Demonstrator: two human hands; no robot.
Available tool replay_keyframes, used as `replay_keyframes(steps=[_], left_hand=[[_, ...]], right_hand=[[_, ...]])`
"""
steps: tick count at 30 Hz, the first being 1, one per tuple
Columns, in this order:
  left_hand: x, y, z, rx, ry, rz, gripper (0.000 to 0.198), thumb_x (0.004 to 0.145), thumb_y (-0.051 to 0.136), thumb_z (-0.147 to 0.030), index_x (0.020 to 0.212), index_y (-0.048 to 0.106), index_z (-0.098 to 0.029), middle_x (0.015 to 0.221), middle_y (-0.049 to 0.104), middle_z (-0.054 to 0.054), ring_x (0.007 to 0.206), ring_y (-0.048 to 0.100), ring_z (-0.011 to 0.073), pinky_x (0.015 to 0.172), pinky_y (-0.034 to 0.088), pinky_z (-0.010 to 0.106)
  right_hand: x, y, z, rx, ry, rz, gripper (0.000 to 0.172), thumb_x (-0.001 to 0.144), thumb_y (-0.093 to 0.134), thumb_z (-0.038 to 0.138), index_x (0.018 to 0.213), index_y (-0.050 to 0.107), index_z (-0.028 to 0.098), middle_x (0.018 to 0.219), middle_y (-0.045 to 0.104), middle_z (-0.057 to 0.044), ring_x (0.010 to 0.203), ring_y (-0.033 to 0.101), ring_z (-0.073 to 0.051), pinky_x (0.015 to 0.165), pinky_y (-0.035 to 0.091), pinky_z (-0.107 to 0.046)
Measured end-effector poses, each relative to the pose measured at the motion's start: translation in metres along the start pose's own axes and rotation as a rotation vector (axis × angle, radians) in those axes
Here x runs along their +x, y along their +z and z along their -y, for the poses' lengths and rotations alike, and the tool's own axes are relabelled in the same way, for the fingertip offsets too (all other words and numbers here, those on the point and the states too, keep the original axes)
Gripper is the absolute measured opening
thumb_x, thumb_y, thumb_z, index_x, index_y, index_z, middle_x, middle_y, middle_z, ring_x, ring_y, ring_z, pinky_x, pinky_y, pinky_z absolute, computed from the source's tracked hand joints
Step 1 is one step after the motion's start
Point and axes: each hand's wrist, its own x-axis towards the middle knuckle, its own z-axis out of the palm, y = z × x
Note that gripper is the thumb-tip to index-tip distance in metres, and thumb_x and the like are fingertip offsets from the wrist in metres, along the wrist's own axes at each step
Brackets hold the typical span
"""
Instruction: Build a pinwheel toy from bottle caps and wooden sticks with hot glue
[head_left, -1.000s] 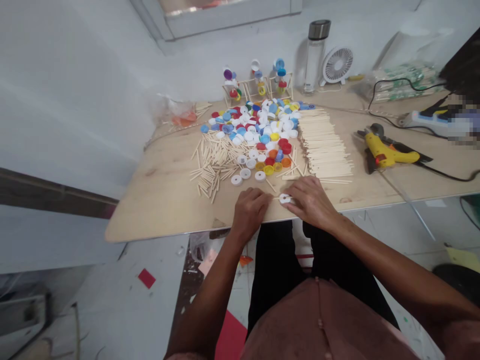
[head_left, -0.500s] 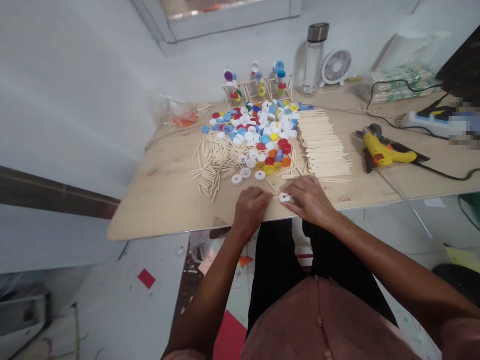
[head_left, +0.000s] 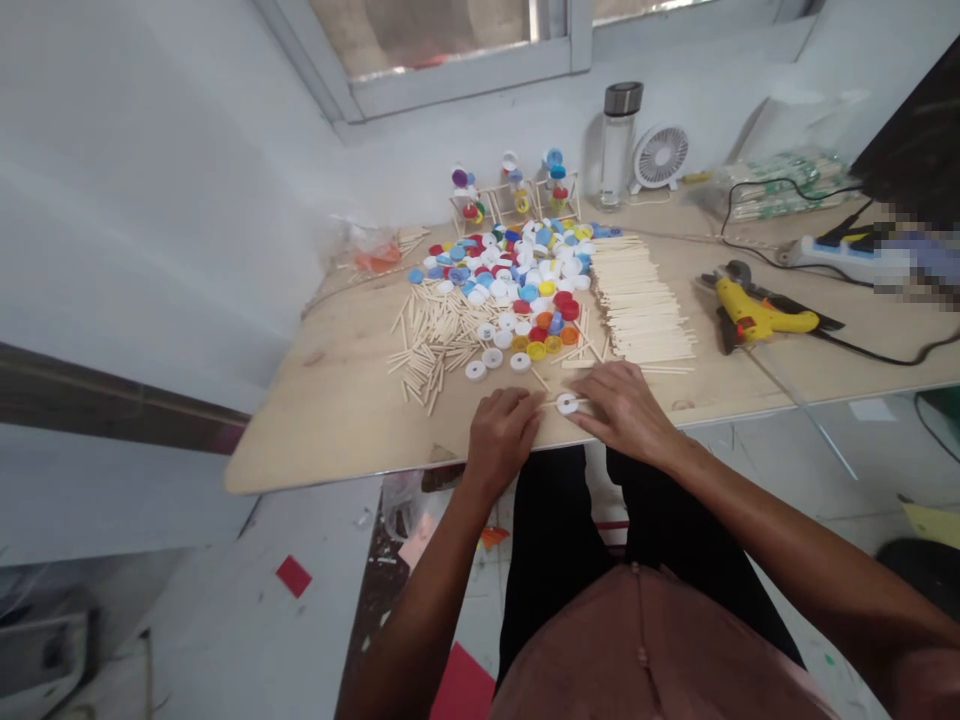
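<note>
Near the table's front edge, my left hand (head_left: 504, 437) pinches one end of a thin wooden stick (head_left: 550, 403). A white bottle cap (head_left: 567, 404) with a dark centre sits on or against the stick, between my hands. My right hand (head_left: 626, 408) is at the cap's right side, its fingers closed round the stick's other end. Just beyond my hands are loose white caps (head_left: 520, 362), a heap of coloured caps (head_left: 536, 270), short cut sticks (head_left: 431, 340) and a stack of longer sticks (head_left: 645, 300).
Three small stick frames with caps (head_left: 519, 198) stand by the wall, near a glass bottle (head_left: 616, 145) and a white fan (head_left: 660, 158). On the right lie a yellow glue gun (head_left: 761, 312), black-handled pliers, a cable and a power strip (head_left: 847, 260).
The white cap has turned to show its round face more fully, and the right fingers have drawn slightly off it. The camera view has shifted a little.
</note>
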Motion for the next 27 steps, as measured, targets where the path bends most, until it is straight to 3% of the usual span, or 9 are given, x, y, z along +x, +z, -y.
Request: replay_keyframes(steps=[5,11,27], left_hand=[[-0.006,0.003,-0.015,-0.004,0.001,-0.064,0.029,0.089,0.047,-0.019,0.114,0.061,-0.018,0.106,0.065,0.011,0.102,0.055,0.0238,0.088,0.043,0.038],[-0.007,0.011,-0.028,0.036,0.038,-0.016,0.034,0.089,0.048,-0.020,0.122,0.057,-0.018,0.118,0.065,0.011,0.118,0.050,0.0273,0.096,0.038,0.043],[-0.008,0.013,-0.029,0.048,0.040,0.026,0.037,0.088,0.049,-0.018,0.124,0.056,-0.018,0.121,0.064,0.010,0.117,0.051,0.0266,0.098,0.038,0.044]], right_hand=[[-0.009,-0.011,-0.006,0.007,0.009,-0.052,0.022,0.088,0.056,0.031,0.104,0.063,0.017,0.098,0.068,-0.010,0.097,0.055,-0.025,0.087,0.034,-0.041],[-0.014,-0.012,-0.013,0.005,-0.011,-0.048,0.016,0.089,0.054,0.026,0.098,0.066,0.019,0.094,0.069,-0.008,0.093,0.055,-0.023,0.086,0.033,-0.040],[-0.009,-0.005,-0.016,0.021,-0.020,-0.023,0.018,0.091,0.050,0.023,0.092,0.068,0.019,0.081,0.067,-0.005,0.085,0.054,-0.020,0.083,0.032,-0.038]])
